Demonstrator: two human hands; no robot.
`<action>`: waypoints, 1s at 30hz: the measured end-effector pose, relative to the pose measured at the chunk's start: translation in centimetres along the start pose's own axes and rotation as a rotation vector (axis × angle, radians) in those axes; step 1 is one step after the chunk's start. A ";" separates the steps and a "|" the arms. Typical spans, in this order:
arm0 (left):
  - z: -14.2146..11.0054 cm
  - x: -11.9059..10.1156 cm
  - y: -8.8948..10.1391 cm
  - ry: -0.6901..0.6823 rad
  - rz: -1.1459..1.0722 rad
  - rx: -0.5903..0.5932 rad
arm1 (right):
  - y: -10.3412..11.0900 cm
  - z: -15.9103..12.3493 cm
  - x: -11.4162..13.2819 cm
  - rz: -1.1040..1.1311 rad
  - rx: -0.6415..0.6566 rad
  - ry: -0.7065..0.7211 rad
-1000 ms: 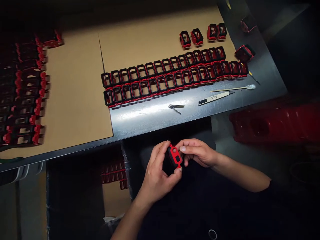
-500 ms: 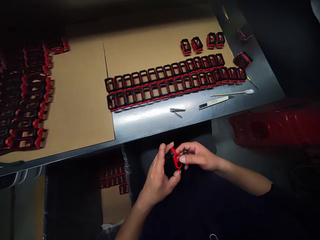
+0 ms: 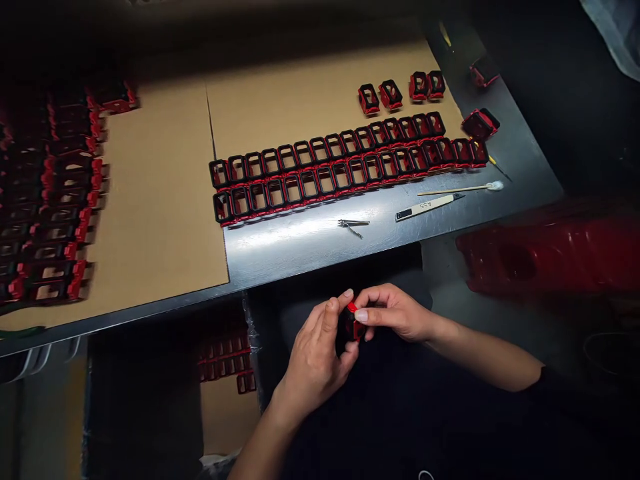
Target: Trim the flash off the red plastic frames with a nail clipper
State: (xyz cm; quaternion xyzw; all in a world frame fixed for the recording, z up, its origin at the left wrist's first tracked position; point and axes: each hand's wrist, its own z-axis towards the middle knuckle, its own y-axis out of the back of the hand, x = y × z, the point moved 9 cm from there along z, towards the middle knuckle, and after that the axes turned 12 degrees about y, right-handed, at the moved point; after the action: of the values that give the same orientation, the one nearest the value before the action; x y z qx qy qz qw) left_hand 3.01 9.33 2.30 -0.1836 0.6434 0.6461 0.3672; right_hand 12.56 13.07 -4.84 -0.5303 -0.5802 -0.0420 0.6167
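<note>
Between both hands, below the table's front edge, is a red and black plastic frame (image 3: 355, 328), partly covered by fingers. My left hand (image 3: 316, 350) grips it from the left, thumb below and fingers above. The thumb and fingers of my right hand (image 3: 393, 312) pinch its right side near the top. On the table beyond, two long rows of similar frames (image 3: 300, 189) stand side by side, with black rims upward. Several more frames (image 3: 390, 95) stand apart behind the rows.
On the bare metal tabletop (image 3: 280, 250) lie small tweezers-like pliers (image 3: 353, 225), a white craft knife (image 3: 429, 206) and a cotton swab (image 3: 463, 189). Cardboard (image 3: 165, 220) covers much of the table. Many frames (image 3: 65, 233) fill the left. A red stool-like object (image 3: 545, 257) stands right.
The frame has turned in my hands, so its red face with openings now shows less. My left fingers have shifted slightly; the view has moved a little.
</note>
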 end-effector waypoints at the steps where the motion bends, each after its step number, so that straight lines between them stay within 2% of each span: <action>1: 0.0 -0.1 0.1 -0.015 0.005 -0.005 | 0.1 0.0 -0.1 0.015 -0.010 -0.002; 7: 0.1 -0.4 0.5 -0.052 -0.011 -0.044 | -0.2 0.1 -1.0 0.236 -0.025 -0.032; 12: -0.1 -0.5 0.6 -0.068 -0.034 -0.048 | -0.4 0.2 -0.9 0.251 0.013 -0.012; 22: -0.7 1.4 0.1 0.101 -0.199 -0.002 | -0.4 0.2 -0.2 0.406 0.040 0.070; 27: -0.5 1.8 1.0 0.166 -0.363 -0.045 | -0.7 0.1 -1.1 0.516 0.095 0.005; 30: -0.1 1.4 1.4 0.155 -0.397 -0.069 | -1.1 0.0 -2.1 0.600 0.140 -0.057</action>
State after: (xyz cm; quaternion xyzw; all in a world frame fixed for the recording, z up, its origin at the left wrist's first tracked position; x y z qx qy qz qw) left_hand 1.07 9.72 2.30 -0.3683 0.5984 0.5669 0.4300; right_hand 11.20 11.40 -5.76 -0.6349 -0.4163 0.1968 0.6204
